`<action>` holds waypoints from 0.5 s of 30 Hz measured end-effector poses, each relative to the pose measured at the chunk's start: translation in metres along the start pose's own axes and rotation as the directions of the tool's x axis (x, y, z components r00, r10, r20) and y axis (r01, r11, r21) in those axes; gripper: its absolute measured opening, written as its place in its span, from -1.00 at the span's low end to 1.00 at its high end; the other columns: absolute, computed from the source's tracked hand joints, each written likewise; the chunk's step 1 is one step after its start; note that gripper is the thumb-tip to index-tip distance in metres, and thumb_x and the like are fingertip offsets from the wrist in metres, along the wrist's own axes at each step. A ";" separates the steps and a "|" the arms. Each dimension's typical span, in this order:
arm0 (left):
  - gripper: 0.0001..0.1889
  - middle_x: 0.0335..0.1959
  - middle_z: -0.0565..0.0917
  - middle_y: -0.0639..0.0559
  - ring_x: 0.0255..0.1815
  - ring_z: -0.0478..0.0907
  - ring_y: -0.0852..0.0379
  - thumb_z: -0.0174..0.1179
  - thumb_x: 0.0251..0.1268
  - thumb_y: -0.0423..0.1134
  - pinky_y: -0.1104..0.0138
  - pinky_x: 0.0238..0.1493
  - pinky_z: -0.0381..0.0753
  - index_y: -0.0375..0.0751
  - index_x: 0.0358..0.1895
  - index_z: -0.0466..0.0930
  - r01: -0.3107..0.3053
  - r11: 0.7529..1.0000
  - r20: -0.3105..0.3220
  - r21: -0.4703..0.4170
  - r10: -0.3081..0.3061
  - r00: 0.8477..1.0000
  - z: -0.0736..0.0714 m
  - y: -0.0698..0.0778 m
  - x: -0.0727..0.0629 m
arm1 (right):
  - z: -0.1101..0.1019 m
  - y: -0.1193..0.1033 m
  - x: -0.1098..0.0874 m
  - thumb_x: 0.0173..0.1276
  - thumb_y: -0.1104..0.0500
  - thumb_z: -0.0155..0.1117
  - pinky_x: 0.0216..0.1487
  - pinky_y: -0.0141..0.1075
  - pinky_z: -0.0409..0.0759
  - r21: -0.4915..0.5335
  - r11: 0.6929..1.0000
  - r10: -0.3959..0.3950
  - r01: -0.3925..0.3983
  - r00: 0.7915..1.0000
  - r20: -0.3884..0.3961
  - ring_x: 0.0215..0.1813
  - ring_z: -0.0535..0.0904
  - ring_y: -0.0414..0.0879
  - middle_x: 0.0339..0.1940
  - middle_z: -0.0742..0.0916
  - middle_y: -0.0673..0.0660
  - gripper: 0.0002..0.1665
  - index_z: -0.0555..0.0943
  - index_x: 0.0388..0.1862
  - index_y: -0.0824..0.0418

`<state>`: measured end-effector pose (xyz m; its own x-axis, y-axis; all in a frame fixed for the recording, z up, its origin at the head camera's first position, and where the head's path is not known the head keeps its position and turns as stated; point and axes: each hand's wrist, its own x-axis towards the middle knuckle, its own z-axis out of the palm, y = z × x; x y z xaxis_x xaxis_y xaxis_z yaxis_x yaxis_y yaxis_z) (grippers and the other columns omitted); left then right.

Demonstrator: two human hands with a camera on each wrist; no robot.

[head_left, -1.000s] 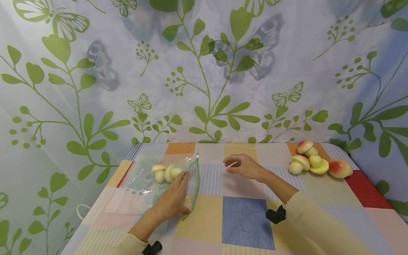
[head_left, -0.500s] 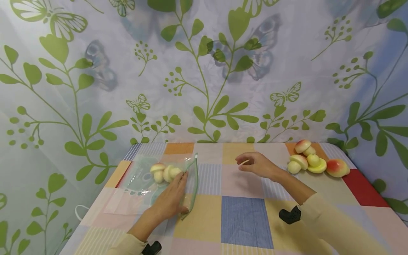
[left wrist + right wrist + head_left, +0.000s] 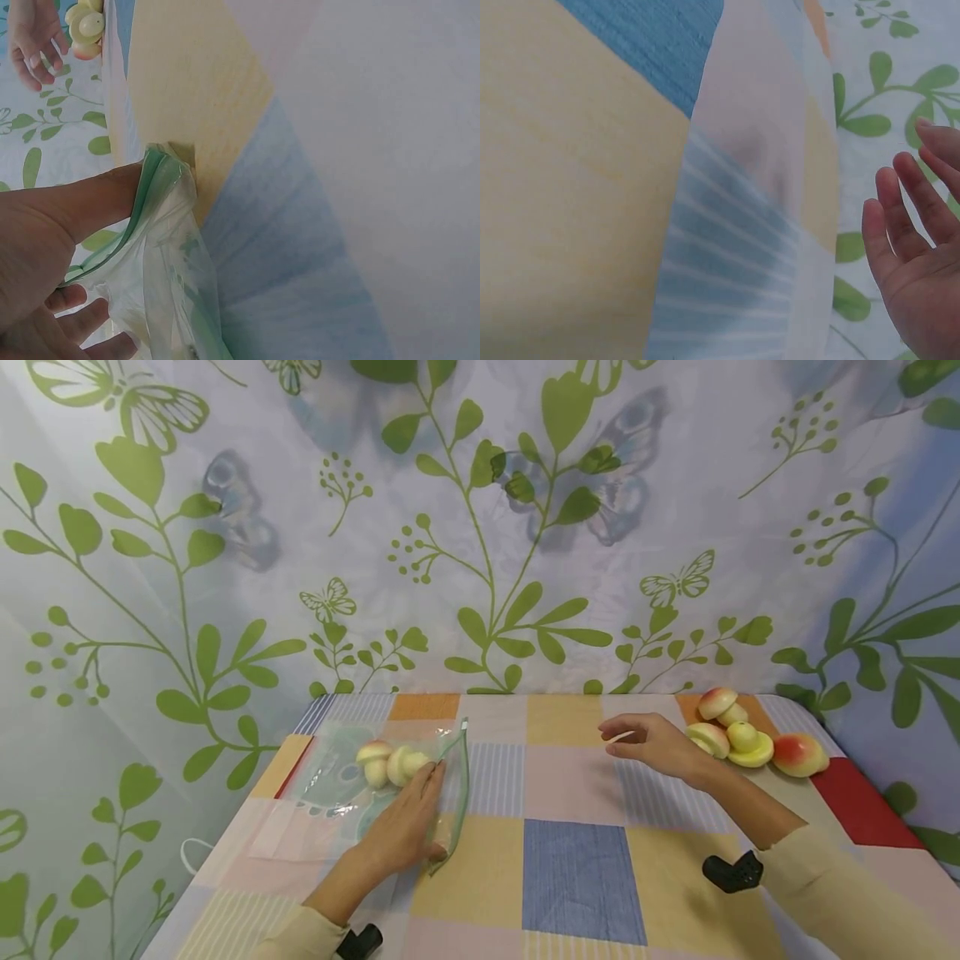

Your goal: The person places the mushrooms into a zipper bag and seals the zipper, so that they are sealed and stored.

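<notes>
1. Inside the clear bag, a red-tinged mushroom and a pale mushroom lie side by side, seen through the film. These two appear to be in place, a partial stage at most.
2. Four pieces lie well to the right of the bag: a red-topped mushroom at the back, a cream mushroom, a yellow mushroom and, furthest from the bag, a peach. None of them is bagged.
3. The left hand lies over the bag near its green zip edge, fingers outstretched by the pale mushroom and thumb spread away; it seems to steady the bag rather than clutch it. In the left wrist view the zip edge hides the thumb tip.
4. The right hand hangs to the right of the bag, fingers loosely bent, carrying nothing.
5. The bag is not sealed all along: its mouth gapes around the left thumb, and that hand partly fills the way in.
6. Patchwork cloth stretches from the bag to the loose pieces. They sit close together, so one might knock another; the right hand partly covers the cream mushroom.
7. Left of the bag is a white cord; behind it hangs a leaf-patterned curtain.
</notes>
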<state>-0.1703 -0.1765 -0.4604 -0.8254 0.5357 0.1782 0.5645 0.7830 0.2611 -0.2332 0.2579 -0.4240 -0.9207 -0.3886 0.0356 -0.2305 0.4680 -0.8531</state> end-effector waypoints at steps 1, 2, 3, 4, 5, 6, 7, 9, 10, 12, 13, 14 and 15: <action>0.37 0.53 0.16 -0.46 0.51 0.23 -0.32 0.76 -0.26 -0.21 -0.01 0.44 0.32 -0.51 0.60 -0.04 0.003 1.000 0.001 -0.003 -0.003 1.000 -0.001 0.000 0.000 | -0.003 0.001 -0.002 0.50 0.11 0.36 0.10 -0.12 0.66 -0.009 1.000 0.000 0.000 1.000 -0.006 0.16 0.67 0.15 0.23 0.65 0.37 -0.45 0.55 0.34 0.37; 0.37 0.53 0.16 -0.46 0.51 0.23 -0.32 0.76 -0.25 -0.21 -0.01 0.44 0.32 -0.50 0.61 -0.05 0.005 1.000 0.004 -0.005 -0.005 1.000 -0.001 0.001 0.000 | -0.005 0.002 -0.005 0.50 0.11 0.36 0.11 -0.12 0.66 -0.015 1.000 0.002 -0.002 1.000 -0.014 0.15 0.67 0.15 0.22 0.65 0.36 -0.46 0.56 0.34 0.37; 0.36 0.53 0.17 -0.47 0.51 0.23 -0.32 0.76 -0.26 -0.22 -0.02 0.44 0.32 -0.51 0.60 -0.04 0.004 1.000 0.001 -0.011 -0.004 1.000 -0.001 0.001 0.000 | -0.008 0.003 -0.007 0.50 0.11 0.36 0.10 -0.11 0.66 -0.022 1.000 0.002 -0.002 1.000 -0.019 0.14 0.67 0.14 0.22 0.66 0.35 -0.46 0.56 0.34 0.37; 0.36 0.53 0.17 -0.47 0.51 0.23 -0.33 0.76 -0.26 -0.22 -0.02 0.43 0.33 -0.52 0.60 -0.04 0.003 1.000 0.000 -0.014 -0.003 1.000 -0.002 0.001 0.000 | -0.011 0.004 -0.010 0.51 0.11 0.36 0.11 -0.09 0.66 -0.031 1.000 0.002 -0.003 1.000 -0.024 0.14 0.67 0.14 0.21 0.66 0.35 -0.46 0.56 0.34 0.36; 0.36 0.52 0.17 -0.48 0.50 0.24 -0.34 0.76 -0.26 -0.23 -0.03 0.42 0.34 -0.53 0.59 -0.03 -0.001 1.000 -0.005 -0.019 0.001 1.000 -0.002 0.001 -0.001 | -0.013 0.004 -0.012 0.51 0.10 0.35 0.12 -0.07 0.65 -0.036 0.999 0.002 -0.003 1.000 -0.026 0.15 0.67 0.15 0.22 0.66 0.34 -0.46 0.56 0.34 0.36; 0.35 0.52 0.18 -0.48 0.50 0.24 -0.34 0.76 -0.27 -0.24 -0.03 0.42 0.34 -0.53 0.59 -0.03 -0.002 1.000 -0.004 -0.019 0.002 1.000 -0.002 0.001 -0.001 | -0.016 0.005 -0.015 0.51 0.10 0.35 0.12 -0.04 0.65 -0.040 0.999 0.003 -0.004 1.000 -0.029 0.15 0.67 0.15 0.22 0.66 0.35 -0.46 0.56 0.34 0.36; 0.36 0.51 0.18 -0.47 0.49 0.25 -0.34 0.76 -0.27 -0.24 -0.03 0.42 0.35 -0.52 0.59 -0.03 -0.003 1.000 -0.005 -0.019 0.003 1.000 -0.002 0.001 -0.001 | -0.019 0.005 -0.017 0.52 0.10 0.35 0.13 -0.03 0.65 -0.046 0.999 0.001 -0.002 1.000 -0.032 0.16 0.66 0.16 0.22 0.66 0.35 -0.47 0.56 0.34 0.36; 0.36 0.51 0.18 -0.47 0.49 0.25 -0.33 0.76 -0.27 -0.24 -0.02 0.41 0.36 -0.52 0.60 -0.03 -0.002 1.000 -0.004 -0.018 0.002 1.000 -0.002 0.001 -0.001 | -0.025 0.006 -0.022 0.51 0.09 0.35 0.11 -0.02 0.65 -0.063 0.998 0.007 -0.010 0.999 -0.044 0.15 0.67 0.16 0.22 0.66 0.33 -0.47 0.57 0.33 0.34; 0.36 0.51 0.18 -0.46 0.49 0.25 -0.33 0.76 -0.26 -0.24 -0.02 0.41 0.36 -0.51 0.60 -0.03 0.000 1.000 -0.003 -0.017 0.000 1.000 -0.002 0.001 -0.001 | -0.028 0.006 -0.024 0.51 0.10 0.35 0.09 -0.05 0.66 -0.068 0.998 0.009 -0.013 0.999 -0.052 0.15 0.67 0.16 0.22 0.66 0.34 -0.47 0.57 0.33 0.34; 0.36 0.52 0.18 -0.45 0.49 0.25 -0.32 0.76 -0.26 -0.23 0.00 0.42 0.35 -0.50 0.61 -0.04 0.003 1.000 0.000 -0.013 -0.003 1.000 -0.001 0.000 -0.001 | -0.035 0.007 -0.028 0.51 0.10 0.35 0.05 -0.14 0.68 -0.087 0.996 0.009 -0.015 0.998 -0.069 0.14 0.67 0.18 0.21 0.67 0.34 -0.47 0.57 0.32 0.35; 0.36 0.52 0.18 -0.45 0.49 0.26 -0.31 0.76 -0.25 -0.23 0.00 0.42 0.35 -0.49 0.61 -0.04 0.004 1.000 0.000 -0.013 -0.004 1.000 -0.001 0.000 -0.001 | -0.038 0.007 -0.030 0.51 0.10 0.36 0.03 -0.17 0.68 -0.093 0.995 0.010 -0.017 0.997 -0.080 0.14 0.68 0.20 0.20 0.67 0.34 -0.48 0.57 0.32 0.36; 0.36 0.52 0.18 -0.44 0.49 0.26 -0.31 0.76 -0.25 -0.23 0.00 0.42 0.35 -0.49 0.61 -0.04 0.004 1.000 0.000 -0.012 -0.004 1.000 -0.001 0.000 -0.001 | -0.041 0.007 -0.033 0.51 0.11 0.36 0.00 -0.21 0.69 -0.096 0.995 0.010 -0.018 0.996 -0.090 0.13 0.68 0.21 0.19 0.67 0.34 -0.48 0.57 0.31 0.36; 0.36 0.52 0.18 -0.44 0.49 0.26 -0.31 0.76 -0.25 -0.23 0.00 0.42 0.35 -0.49 0.61 -0.04 0.004 1.000 -0.001 -0.012 -0.004 1.000 -0.001 0.000 -0.001 | -0.045 0.007 -0.035 0.51 0.11 0.35 -0.02 -0.22 0.69 -0.097 0.995 0.009 -0.019 0.995 -0.097 0.14 0.67 0.22 0.19 0.67 0.36 -0.48 0.57 0.31 0.38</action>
<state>-0.1698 -0.1775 -0.4597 -0.8274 0.5326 0.1781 0.5616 0.7809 0.2736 -0.2165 0.3104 -0.4084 -0.9490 -0.3055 0.0778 -0.2426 0.5503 -0.7990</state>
